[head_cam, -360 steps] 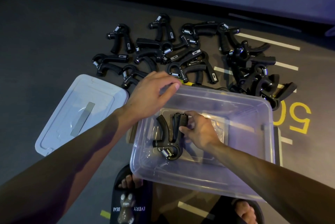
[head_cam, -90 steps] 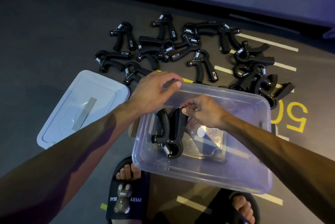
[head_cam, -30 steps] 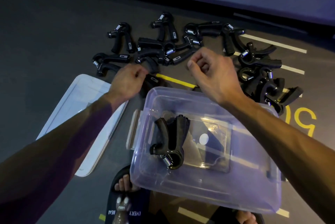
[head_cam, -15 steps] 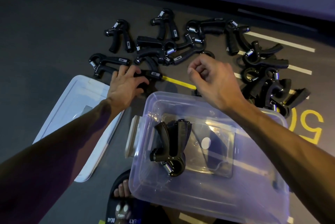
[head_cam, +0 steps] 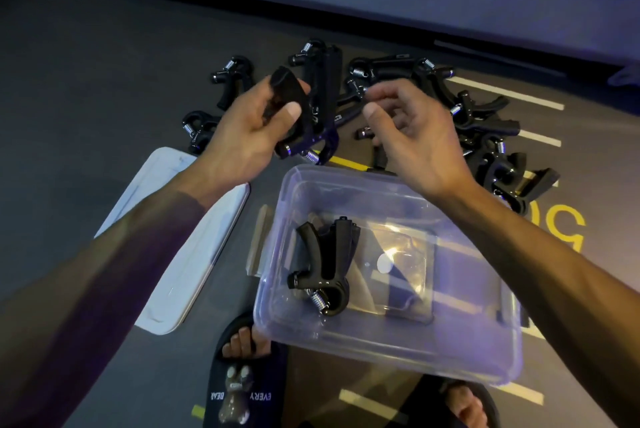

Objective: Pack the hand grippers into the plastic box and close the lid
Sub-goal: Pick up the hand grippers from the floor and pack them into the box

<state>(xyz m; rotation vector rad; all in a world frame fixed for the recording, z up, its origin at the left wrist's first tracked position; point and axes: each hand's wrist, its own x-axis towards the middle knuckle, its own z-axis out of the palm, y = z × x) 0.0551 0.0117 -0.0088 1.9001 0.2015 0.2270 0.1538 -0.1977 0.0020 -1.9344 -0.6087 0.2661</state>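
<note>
The left hand (head_cam: 242,136) now grips a black hand gripper (head_cam: 304,115) and holds it up off the floor; half a second ago that hand was flat on the floor, reaching for it. The right hand (head_cam: 415,136) hangs just beside it with fingers loosely spread and holds nothing. Both hands are above the far edge of the plastic box (head_cam: 398,351). The packed grippers (head_cam: 325,268) stand in the box's left part, as before. The lid (head_cam: 180,247) lies on the floor left of the box. The pile of grippers (head_cam: 485,122) waits on the floor behind.
</note>
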